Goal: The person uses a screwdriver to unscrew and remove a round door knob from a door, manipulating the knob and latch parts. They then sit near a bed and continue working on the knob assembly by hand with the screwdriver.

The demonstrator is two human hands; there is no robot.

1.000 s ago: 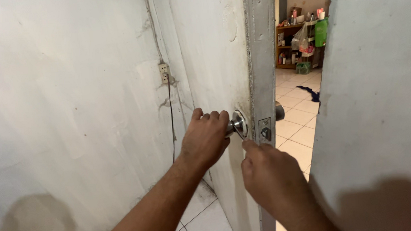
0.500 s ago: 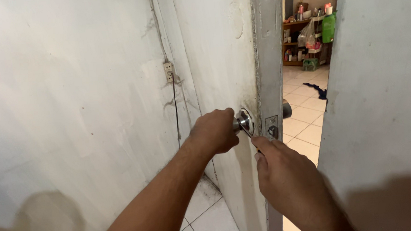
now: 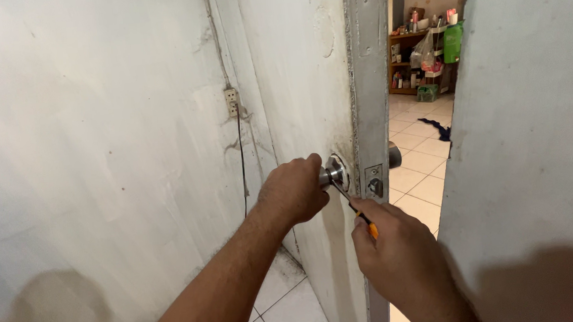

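Steel knob (image 3: 332, 173) sits gripped in the left hand (image 3: 293, 192) while the right hand (image 3: 398, 257) pinches a screwdriver (image 3: 354, 208) against it; best hold the knob steady.

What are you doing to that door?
A person is working on the white door, which stands partly open. Their left hand is wrapped around the silver doorknob. Their right hand holds a screwdriver with an orange and black handle, its thin tip pointed at the base of the knob. The latch shows on the door's edge, and through the gap you can see a tiled floor and cluttered shelves.
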